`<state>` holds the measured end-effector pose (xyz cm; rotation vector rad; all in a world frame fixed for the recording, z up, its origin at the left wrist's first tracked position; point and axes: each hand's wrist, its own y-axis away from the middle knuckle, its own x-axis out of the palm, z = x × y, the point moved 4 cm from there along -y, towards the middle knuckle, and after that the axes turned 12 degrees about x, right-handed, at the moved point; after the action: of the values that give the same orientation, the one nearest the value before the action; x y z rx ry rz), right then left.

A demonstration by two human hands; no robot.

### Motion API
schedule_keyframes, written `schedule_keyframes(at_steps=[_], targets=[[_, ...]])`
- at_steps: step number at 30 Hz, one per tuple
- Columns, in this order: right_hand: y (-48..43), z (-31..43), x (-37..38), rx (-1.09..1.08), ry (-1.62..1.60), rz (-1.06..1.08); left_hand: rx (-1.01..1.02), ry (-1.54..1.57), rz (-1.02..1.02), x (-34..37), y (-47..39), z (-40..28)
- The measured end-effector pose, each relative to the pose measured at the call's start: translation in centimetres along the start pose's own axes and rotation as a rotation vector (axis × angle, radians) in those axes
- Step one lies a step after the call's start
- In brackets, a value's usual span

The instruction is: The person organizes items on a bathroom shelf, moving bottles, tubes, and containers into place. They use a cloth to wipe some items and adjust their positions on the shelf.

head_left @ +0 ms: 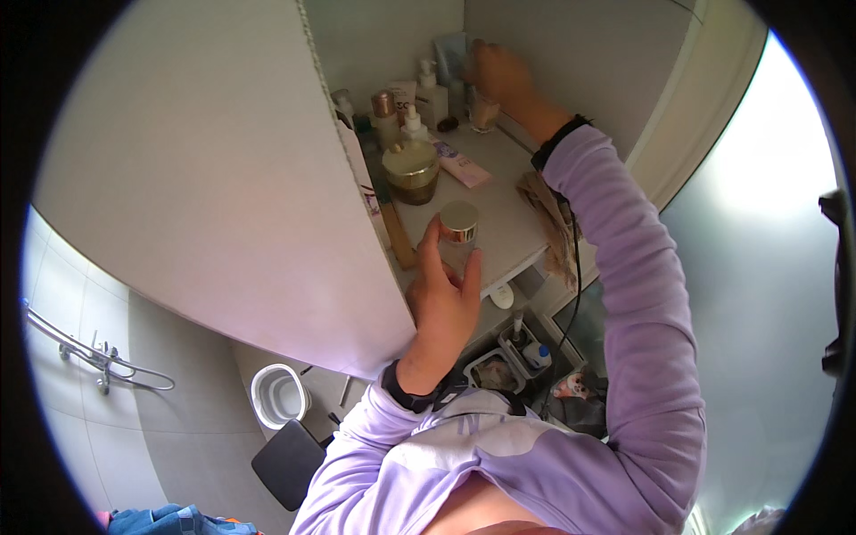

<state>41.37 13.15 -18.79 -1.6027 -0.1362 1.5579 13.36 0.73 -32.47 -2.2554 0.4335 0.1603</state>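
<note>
Between the thumb and fingers of my left hand [445, 294] is an upright clear jar with a shiny gold-toned lid [459, 219], near the shelf's front edge. My right hand [501, 73] reaches to the back corner, by a light blue tube [450, 57] and just above a small glass [484, 112]; its fingers are blurred, so its grip is unclear. Left of it stand a white pump bottle [431, 97] and a bottle with a copper-coloured cap [384, 117]. A round gold-lidded jar [411, 170] and a pink tube [461, 162] rest on the shelf [505, 217].
A white panel [221, 167] borders the shelf on the left. A brown cloth [552, 227] and black cable [574, 281] hang at its right edge. Plastic bins [495, 371], a white bucket [279, 396] and a dark stool [289, 465] are below. Frosted glass [749, 267] is at right.
</note>
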Motion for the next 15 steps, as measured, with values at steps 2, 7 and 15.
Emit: schedule_keyframes(at_steps=[2,7,15], targets=[[0.5,0.3,-0.7,-0.105,-0.032,0.027,0.032,-0.045,0.005,0.1,0.1,-0.1],[2.2,0.7,-1.5,-0.121,0.040,0.041,0.087,-0.049,-0.021,-0.1,-0.3,-0.4],[8.7,3.7,-4.5,-0.242,-0.197,0.208,0.056,-0.011,-0.093,-0.5,-0.5,-0.4]])
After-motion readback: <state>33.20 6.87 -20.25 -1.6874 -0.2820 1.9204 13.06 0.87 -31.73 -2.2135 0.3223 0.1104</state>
